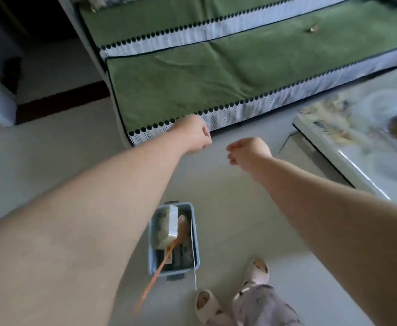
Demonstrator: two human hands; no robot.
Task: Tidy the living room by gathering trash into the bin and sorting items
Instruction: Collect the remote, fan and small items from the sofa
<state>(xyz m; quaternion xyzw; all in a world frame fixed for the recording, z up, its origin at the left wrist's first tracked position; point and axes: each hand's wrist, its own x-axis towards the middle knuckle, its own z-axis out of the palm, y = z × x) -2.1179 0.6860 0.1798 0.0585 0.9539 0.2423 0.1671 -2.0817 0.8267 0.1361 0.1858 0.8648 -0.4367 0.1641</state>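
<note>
Bin (150,250): blue, open-topped, sitting on the pale floor under the gap between the two outstretched forearms.
Box (169,225): pale, lying tilted inside the bin, at its far end.
Orange strip (159,269): running from under the box and sticking out over the bin's near rim.
White cord (194,255): thin, lying along the bin's right wall and trailing past its near rim.
Left hand (194,135): reaching out well beyond the bin towards the sofa edge, fingers curling into a loose fist, gripping nothing that shows.
Right hand (249,155): hanging beyond the bin, near the left hand but apart from it, fingers curling in, nothing showing in them.
Sofa (216,78): green-covered, standing well beyond the bin.
Table (334,147): patterned top, standing beyond the bin to its right.
Slippers (256,271): standing just right of the bin's near end.
</note>
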